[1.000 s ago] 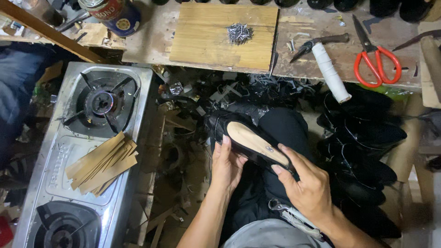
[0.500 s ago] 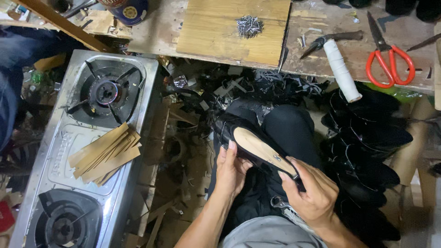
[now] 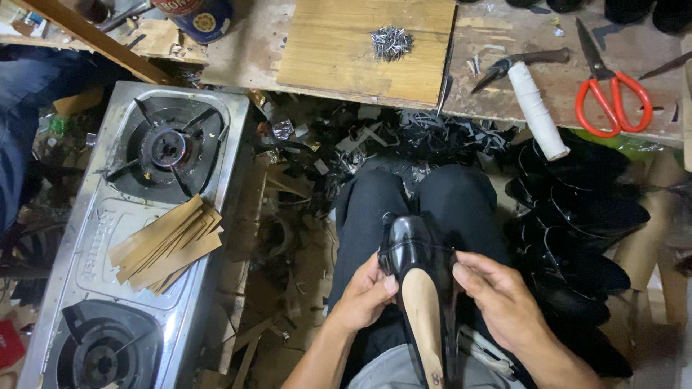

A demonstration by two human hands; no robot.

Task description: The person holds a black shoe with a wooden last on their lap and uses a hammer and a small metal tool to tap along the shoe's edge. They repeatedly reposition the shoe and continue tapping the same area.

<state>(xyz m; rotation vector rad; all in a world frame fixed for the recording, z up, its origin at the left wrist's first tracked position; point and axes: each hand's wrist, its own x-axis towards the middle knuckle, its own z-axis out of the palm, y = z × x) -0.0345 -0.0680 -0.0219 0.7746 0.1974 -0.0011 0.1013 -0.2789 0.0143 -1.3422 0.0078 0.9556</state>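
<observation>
Shoe (image 3: 412, 256) orientation has changed: a second ago the black upper on its tan wooden last lay diagonally across the lap, toe up-left; half a second ago much the same. It now stands lengthwise between the knees, toe pointing away from the body, pale last bottom facing up. Judgement: the piece has been turned for work along both side edges of the upper.

Hands: left hand (image 3: 364, 295) grips the left edge of the upper near the toe, thumb on the glossy black material. Right hand (image 3: 504, 302) lies on the right edge, fingers curled over it. Both are clamped on the same shoe, one to each side, not touching each other.

Surroundings, largest first:
- Two-burner steel gas stove (image 3: 137, 238) to the left, on the floor. A loose fan of tan card strips (image 3: 166, 241) lies across its middle, between the burners. Embossed lettering on the stove top; not copied.
- Workbench (image 3: 504, 65) along the top, with a pale wooden board (image 3: 346, 43) on it.
- Heap of black shoe uppers (image 3: 577, 230) to the right of the lap, below the bench edge.
- Round tin (image 3: 194, 14) at top left, dark blue with a red-and-yellow printed label, partly cut off.
- Red-handled scissors (image 3: 609, 83) at the bench's right.
- White roll (image 3: 537, 112) overhanging the bench edge; pincers (image 3: 515, 63) just above it.
- Small pile of nails (image 3: 391, 41) on the board.
- Black offcuts litter the floor beyond the knees.
</observation>
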